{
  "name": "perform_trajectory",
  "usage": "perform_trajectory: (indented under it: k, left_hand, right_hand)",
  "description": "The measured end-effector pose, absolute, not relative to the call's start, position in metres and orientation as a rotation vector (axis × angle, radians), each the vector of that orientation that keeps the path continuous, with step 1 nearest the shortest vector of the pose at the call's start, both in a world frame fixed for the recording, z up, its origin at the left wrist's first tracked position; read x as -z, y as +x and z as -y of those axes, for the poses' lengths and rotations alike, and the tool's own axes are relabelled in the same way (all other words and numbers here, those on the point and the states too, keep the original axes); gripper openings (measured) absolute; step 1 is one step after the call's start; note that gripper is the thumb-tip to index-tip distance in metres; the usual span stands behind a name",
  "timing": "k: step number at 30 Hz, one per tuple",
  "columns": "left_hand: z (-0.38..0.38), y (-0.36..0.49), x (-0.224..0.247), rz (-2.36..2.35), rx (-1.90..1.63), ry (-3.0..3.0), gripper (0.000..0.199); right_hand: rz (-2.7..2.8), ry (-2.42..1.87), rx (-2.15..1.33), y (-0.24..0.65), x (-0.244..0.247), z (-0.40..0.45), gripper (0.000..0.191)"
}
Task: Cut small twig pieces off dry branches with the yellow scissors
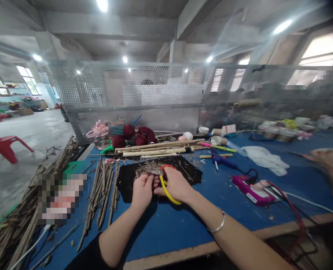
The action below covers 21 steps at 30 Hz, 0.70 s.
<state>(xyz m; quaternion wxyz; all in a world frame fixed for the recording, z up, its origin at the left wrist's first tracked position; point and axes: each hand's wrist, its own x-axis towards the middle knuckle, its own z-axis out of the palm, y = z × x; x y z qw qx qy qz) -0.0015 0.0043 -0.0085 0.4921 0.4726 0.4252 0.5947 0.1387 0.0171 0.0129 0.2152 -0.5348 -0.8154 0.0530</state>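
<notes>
My right hand [179, 184] is wrapped round a pair of pruning shears [154, 171] with one yellow and one orange-red handle. The metal blades point left, over a pile of short twig pieces [142, 170] on a black cloth [127, 189]. Close beside the blades, my left hand [142, 190] is closed with its fingertips pinched together; what they hold is hidden. Left of the cloth lies a row of long dry sticks [100, 191] on the blue table [160, 236].
A big heap of dry branches [28, 210] fills the left side. Behind the cloth lie pale wooden rods [155, 152] and dark red balls [129, 131]. A blue glue gun [222, 159] and purple power strip [253, 191] are right. Another person's hand [327, 161] is far right.
</notes>
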Motion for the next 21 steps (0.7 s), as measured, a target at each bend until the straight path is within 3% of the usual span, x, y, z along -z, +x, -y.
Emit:
perform_trajectory:
  k: [21]
  left_hand:
    - [0.0012, -0.0058, -0.0009, -1.203, -1.370, 1.261, 0.028]
  right_hand:
    - [2.255, -1.644, -0.322, 0.1370, -0.0121, -0.0156, 0.051]
